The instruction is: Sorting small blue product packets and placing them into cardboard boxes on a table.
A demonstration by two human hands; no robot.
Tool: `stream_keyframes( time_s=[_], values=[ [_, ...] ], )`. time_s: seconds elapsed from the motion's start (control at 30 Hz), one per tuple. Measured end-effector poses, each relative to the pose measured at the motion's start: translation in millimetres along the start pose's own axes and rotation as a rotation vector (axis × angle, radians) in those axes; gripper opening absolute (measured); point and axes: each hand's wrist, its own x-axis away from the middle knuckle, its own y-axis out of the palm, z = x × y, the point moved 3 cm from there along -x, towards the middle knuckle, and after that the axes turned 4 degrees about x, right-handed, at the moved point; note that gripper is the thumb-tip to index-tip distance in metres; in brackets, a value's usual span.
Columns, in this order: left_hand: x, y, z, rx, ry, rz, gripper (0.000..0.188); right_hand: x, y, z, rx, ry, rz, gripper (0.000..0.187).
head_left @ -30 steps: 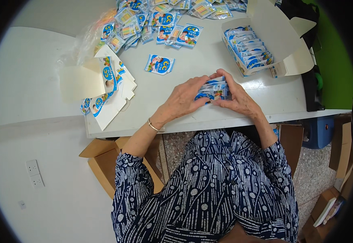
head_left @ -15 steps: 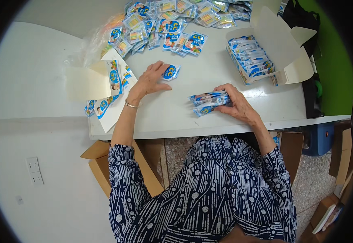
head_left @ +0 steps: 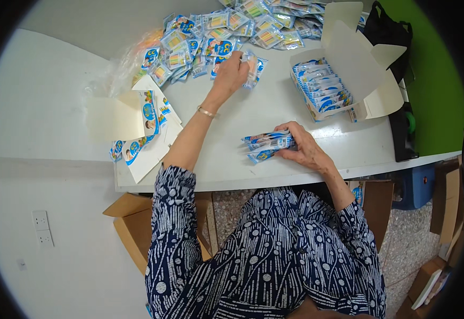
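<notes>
My right hand (head_left: pixel 304 149) is closed around a small bundle of blue-and-white sachets (head_left: pixel 264 146), held on edge just above the near part of the table. My left hand (head_left: pixel 233 75) reaches out to the near edge of a heap of similar sachets (head_left: pixel 221 48). Its fingers are bent round a clear-sided sachet (head_left: pixel 251 63), with another blue sachet (head_left: pixel 261 68) just behind. The fingertips are partly hidden by the hand's back. To the right stands an open white carton (head_left: pixel 317 114) with a row of sachets inside it.
Flat printed cartons (head_left: pixel 141 159) and an open flap lie at the left, beside crumpled clear plastic (head_left: pixel 120 64). A black bag (head_left: pixel 389 32) and a black tape dispenser (head_left: pixel 405 133) are at the right edge. Below the table sits a brown cardboard box (head_left: pixel 131 218).
My left hand has moved away and to the right, up to the heap. The sachet that lay under it no longer shows at that spot. My right hand still holds its bundle.
</notes>
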Motion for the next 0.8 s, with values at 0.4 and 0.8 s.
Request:
stream_keyframes(
  time_s=[0.4,0.8],
  values=[
    [14,36,-46,-0.543,-0.036,0.189,0.064,-1,-1,-2,0.015,0.002,-0.049,0.049],
    [-12,32,-47,-0.159,-0.291,-0.206,0.069,-1,0,-2,0.015,0.01,-0.045,0.048]
  ],
)
